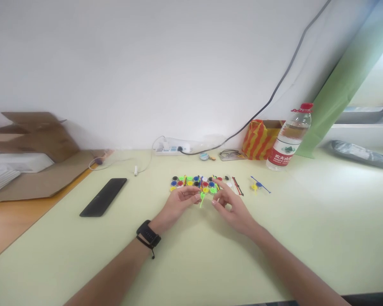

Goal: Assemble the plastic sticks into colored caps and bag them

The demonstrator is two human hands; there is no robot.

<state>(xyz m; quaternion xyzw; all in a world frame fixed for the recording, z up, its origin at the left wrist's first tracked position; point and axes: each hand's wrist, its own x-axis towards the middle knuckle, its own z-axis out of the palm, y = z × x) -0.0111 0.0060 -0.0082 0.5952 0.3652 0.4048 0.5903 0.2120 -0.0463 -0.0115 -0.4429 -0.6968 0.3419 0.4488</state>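
My left hand [180, 204] pinches a bright green plastic piece, a small disc with a thin stick [202, 202], between thumb and fingers. To its right, my right hand [234, 209] is open, its index finger stretched forward and its thumb apart, with nothing visible in it. Just beyond both hands lie several small coloured discs [180, 183] in rows, with thin sticks among them; my fingers hide some. Black and red sticks [238, 186] lie at the right end of the group. Farther right rest a blue disc [258, 185] and a yellow piece [254, 187] with a blue stick [263, 186].
A black flat case [104, 197] lies on the pale green table [185, 272] at left, near a white cable plug [135, 171]. Along the wall stand a power strip [172, 148], a striped bag [257, 140] and a water bottle [289, 140]. Cardboard [47, 174] covers the far left.
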